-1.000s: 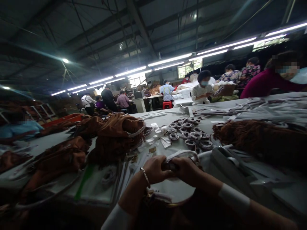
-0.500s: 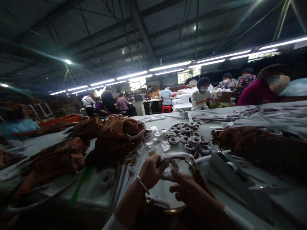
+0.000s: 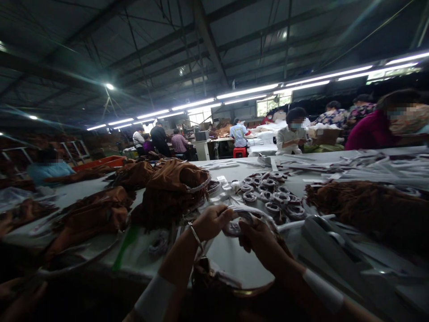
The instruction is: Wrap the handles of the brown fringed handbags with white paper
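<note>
Over the table edge, my left hand (image 3: 214,220), with a bangle at its wrist, pinches a loop of white-wrapped strap (image 3: 250,212) between thumb and fingers. On the loop's right side, the fingers of my right hand (image 3: 259,235) are closed on the same strap. One length of it runs down behind my right hand, partly hidden. Below my hands, a dark brown bag (image 3: 208,273) with a metal-coloured rim shows in part, in shadow. Just beyond the strap lie many small white-wrapped coils (image 3: 270,192).
Brown bags (image 3: 167,179) are heaped at left, with another brown pile (image 3: 362,205) at right. A grey tape dispenser-like device (image 3: 335,237) stands by my right arm. A green strip (image 3: 125,248) hangs at the table edge. A co-worker's hand (image 3: 23,293) shows lower left.
My right hand has come up to the strap loop and its fingers have closed on it. My left hand keeps its hold. The view has swung slightly left.
</note>
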Available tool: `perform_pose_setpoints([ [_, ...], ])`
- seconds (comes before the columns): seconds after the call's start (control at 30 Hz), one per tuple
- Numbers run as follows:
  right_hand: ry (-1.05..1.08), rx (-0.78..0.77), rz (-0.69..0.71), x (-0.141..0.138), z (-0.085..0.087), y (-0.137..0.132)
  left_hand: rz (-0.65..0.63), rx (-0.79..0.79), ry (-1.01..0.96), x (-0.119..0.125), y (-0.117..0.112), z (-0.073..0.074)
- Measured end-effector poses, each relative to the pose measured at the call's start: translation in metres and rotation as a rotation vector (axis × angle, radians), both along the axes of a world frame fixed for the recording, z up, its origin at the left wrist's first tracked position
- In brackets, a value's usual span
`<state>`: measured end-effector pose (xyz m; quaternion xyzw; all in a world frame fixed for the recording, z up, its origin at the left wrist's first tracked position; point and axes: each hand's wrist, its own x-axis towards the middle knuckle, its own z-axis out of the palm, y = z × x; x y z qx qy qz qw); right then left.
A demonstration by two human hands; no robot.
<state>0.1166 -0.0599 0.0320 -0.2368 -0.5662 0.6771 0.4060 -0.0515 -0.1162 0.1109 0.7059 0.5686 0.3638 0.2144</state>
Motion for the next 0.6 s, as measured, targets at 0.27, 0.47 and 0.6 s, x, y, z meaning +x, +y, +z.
perform_pose_setpoints([
  [0.27, -0.086, 0.065, -0.030, -0.006, -0.011, 0.002, 0.116, 0.127, 0.119, -0.004, -0.005, -0.018],
  [0.47, -0.054, 0.009, 0.001, -0.010, -0.008, 0.000, 0.171, 0.130, 0.140, -0.001, -0.008, -0.025],
  [0.6, -0.028, 0.029, 0.012, -0.014, -0.005, -0.001, 0.289, 0.136, 0.208, 0.007, -0.009, -0.028],
])
